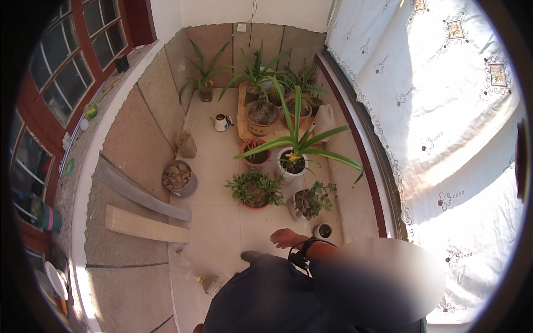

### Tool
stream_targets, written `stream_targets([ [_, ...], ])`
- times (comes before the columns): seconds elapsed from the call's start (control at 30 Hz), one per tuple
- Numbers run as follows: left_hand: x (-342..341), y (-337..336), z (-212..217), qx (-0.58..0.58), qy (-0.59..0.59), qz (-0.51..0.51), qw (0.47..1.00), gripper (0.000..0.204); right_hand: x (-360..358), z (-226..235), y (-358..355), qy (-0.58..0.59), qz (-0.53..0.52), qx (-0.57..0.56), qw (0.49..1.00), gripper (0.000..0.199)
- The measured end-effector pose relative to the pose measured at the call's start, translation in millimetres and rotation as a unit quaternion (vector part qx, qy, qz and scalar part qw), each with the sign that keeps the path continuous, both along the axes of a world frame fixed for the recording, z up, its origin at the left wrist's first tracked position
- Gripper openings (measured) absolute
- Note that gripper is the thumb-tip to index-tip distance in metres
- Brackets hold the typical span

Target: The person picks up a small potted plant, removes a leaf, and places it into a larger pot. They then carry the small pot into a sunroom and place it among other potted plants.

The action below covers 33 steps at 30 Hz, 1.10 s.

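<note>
My right hand (285,238) hangs over the tiled floor, its fingers loosely bent and slightly apart, with nothing visible in them. A dark strap (300,255) circles that wrist. Ahead of it sits a bushy green plant (254,187) in a terracotta pot. To its right are a leafy plant in a pale pot (300,204) and a small white pot (323,231) with dark soil. Of my left hand (198,328) only a sliver shows at the lower edge; its fingers are hidden.
Several potted plants crowd the far end, some on a low wooden stand (242,119). A long-leaved plant (300,145) spreads out before them. A kettle (221,122), a bucket of stones (179,177), two leaning boards (145,224) and a clear bottle (210,284) lie leftward. A curtain (438,155) hangs right.
</note>
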<state>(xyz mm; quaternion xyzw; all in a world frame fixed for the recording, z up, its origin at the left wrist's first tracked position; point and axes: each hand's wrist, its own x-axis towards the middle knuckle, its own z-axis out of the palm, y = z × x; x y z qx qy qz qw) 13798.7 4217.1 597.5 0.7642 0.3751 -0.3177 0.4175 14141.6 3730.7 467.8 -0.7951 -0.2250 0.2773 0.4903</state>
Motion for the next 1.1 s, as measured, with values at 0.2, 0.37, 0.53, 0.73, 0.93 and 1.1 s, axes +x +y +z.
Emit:
stream_targets([
  [0.2, 14.1, -18.0, 2.2, -0.001, 0.007, 0.001, 1.0, 0.025, 9.5, -10.4, -9.8, 0.14, -0.079, 0.053, 0.986, 0.022],
  [0.37, 25.8, -32.0, 3.9, 0.0, 0.013, 0.001, 1.0, 0.025, 26.5, 7.5, -8.0, 0.078, -0.034, 0.029, 0.996, 0.018],
  [0.53, 42.7, -45.9, 4.4, -0.007, 0.015, -0.002, 1.0, 0.025, 29.6, 14.7, -16.0, 0.164, -0.077, 0.048, 0.982, 0.017],
  [0.73, 48.0, -49.4, 7.7, -0.003, 0.016, 0.002, 1.0, 0.026, 36.7, 38.2, -3.1, 0.363, -0.166, 0.04, 0.916, 0.018],
  [0.93, 57.6, -50.4, 6.9, -0.003, 0.02, -0.002, 1.0, 0.026, 45.2, 53.9, -1.0, 0.375, -0.189, -0.039, 0.907, 0.02],
  [1.1, 92.4, -56.3, -3.1, -0.012, 0.024, -0.012, 1.0, 0.026, 41.9, 8.0, -54.1, 0.26, -0.121, -0.048, 0.957, 0.022],
])
